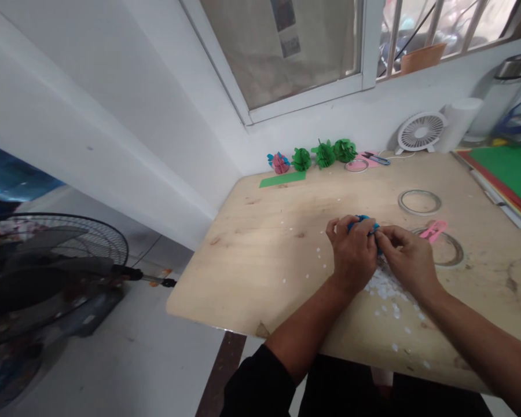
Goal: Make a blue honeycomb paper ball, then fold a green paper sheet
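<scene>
A blue folded-paper piece is between my two hands, low over the wooden table. My left hand is wrapped round it, the fingers curled over its top and hiding most of its shape. At its right side, my right hand pinches the edge with thumb and forefinger. Small white paper scraps lie scattered below my hands. Just right of my right hand, a pink clip-like tool rests over a roll of tape.
Along the wall stand green paper balls and a pink-and-blue one, with a green strip before them. Another tape roll, snips, a small white fan and coloured paper sheets are to the right. A floor fan stands left.
</scene>
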A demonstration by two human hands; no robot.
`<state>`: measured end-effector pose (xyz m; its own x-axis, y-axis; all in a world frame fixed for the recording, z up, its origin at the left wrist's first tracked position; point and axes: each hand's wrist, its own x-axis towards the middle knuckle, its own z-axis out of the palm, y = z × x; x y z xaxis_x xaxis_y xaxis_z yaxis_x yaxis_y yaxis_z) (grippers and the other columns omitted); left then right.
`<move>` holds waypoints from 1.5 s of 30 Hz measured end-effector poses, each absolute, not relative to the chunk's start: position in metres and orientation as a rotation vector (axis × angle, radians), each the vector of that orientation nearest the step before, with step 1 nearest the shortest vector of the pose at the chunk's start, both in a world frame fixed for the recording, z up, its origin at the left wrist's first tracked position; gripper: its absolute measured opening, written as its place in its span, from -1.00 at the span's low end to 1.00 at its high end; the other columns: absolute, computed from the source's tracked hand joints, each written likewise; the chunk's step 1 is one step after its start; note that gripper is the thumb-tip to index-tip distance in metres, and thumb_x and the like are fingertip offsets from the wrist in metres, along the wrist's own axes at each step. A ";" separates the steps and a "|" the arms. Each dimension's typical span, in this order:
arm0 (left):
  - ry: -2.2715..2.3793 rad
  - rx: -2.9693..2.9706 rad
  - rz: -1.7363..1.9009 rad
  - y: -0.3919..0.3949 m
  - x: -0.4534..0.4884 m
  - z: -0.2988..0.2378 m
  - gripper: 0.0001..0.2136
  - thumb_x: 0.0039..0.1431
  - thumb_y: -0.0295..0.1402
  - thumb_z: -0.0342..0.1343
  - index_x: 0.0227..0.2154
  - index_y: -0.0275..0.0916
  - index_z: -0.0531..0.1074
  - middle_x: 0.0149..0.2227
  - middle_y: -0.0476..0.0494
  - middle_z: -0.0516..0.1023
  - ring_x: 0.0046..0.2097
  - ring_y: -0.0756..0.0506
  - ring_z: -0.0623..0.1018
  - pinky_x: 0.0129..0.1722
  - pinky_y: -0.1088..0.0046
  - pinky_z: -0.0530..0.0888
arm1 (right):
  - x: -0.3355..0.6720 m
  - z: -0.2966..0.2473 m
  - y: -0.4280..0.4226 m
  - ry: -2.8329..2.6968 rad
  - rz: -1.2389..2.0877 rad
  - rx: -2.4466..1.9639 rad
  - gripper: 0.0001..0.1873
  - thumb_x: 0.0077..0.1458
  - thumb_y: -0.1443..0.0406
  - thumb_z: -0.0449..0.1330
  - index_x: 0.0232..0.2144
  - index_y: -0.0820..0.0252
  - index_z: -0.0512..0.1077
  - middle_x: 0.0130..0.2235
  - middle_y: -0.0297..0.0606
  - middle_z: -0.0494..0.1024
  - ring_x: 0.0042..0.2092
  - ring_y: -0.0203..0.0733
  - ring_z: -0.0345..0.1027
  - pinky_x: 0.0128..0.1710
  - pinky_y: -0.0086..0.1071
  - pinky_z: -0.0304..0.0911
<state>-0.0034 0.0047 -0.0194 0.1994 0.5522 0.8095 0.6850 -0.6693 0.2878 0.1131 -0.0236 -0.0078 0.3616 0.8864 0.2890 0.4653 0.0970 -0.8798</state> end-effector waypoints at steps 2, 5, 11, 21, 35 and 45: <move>-1.196 -2.314 -1.478 0.005 -0.003 -0.019 -0.73 0.17 -0.52 0.10 -0.07 -0.22 0.40 -0.25 -0.10 0.59 -0.03 -0.14 0.49 0.11 0.20 0.30 | 0.114 -0.008 -0.024 -1.278 0.479 -1.535 -0.69 0.05 0.08 0.15 -0.43 0.16 0.56 -0.48 -0.24 0.58 -0.49 -0.18 0.39 -0.47 -0.34 0.28; -1.211 -2.328 -1.459 0.005 -0.003 -0.020 -0.73 0.15 -0.53 0.12 -0.07 -0.22 0.41 -0.24 -0.09 0.58 -0.02 -0.14 0.48 0.11 0.20 0.30 | 0.114 -0.007 -0.024 -1.285 0.455 -1.532 -0.70 0.05 0.09 0.16 -0.43 0.14 0.57 -0.48 -0.25 0.58 -0.49 -0.18 0.39 -0.47 -0.34 0.29; -1.233 -2.345 -1.407 0.005 -0.003 -0.020 -0.76 0.17 -0.52 0.10 -0.10 -0.21 0.42 -0.26 -0.09 0.57 -0.04 -0.14 0.48 0.09 0.19 0.31 | 0.114 -0.008 -0.023 -1.284 0.445 -1.532 -0.70 0.04 0.09 0.15 -0.44 0.14 0.57 -0.46 -0.23 0.60 -0.48 -0.16 0.41 -0.46 -0.33 0.30; -1.180 -2.329 -1.450 0.006 -0.003 -0.017 -0.76 0.16 -0.55 0.09 -0.11 -0.23 0.39 -0.29 -0.07 0.57 -0.07 -0.13 0.49 0.08 0.23 0.30 | 0.113 -0.008 -0.024 -1.315 0.429 -1.537 -0.69 0.04 0.09 0.14 -0.45 0.14 0.57 -0.49 -0.24 0.59 -0.50 -0.18 0.39 -0.47 -0.34 0.28; -1.213 -2.342 -1.439 0.005 -0.004 -0.017 -0.73 0.18 -0.51 0.10 -0.05 -0.22 0.40 -0.28 -0.08 0.59 -0.06 -0.14 0.49 0.09 0.18 0.32 | 0.113 -0.006 -0.024 -1.262 0.445 -1.523 -0.72 0.04 0.10 0.15 -0.45 0.14 0.56 -0.42 -0.23 0.63 -0.46 -0.16 0.44 -0.45 -0.33 0.34; -1.194 -2.345 -1.435 0.006 -0.004 -0.018 -0.72 0.19 -0.52 0.08 -0.03 -0.23 0.39 -0.25 -0.10 0.58 -0.03 -0.14 0.48 0.08 0.21 0.33 | 0.114 -0.009 -0.024 -1.306 0.457 -1.515 -0.72 0.07 0.10 0.14 -0.43 0.12 0.56 -0.44 -0.24 0.61 -0.47 -0.15 0.44 -0.46 -0.31 0.33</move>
<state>-0.0037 0.0056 -0.0176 0.2280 0.5512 0.8026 0.6889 -0.6738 0.2671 0.1141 -0.0241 -0.0090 0.3350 0.8847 0.3242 0.4899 0.1304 -0.8620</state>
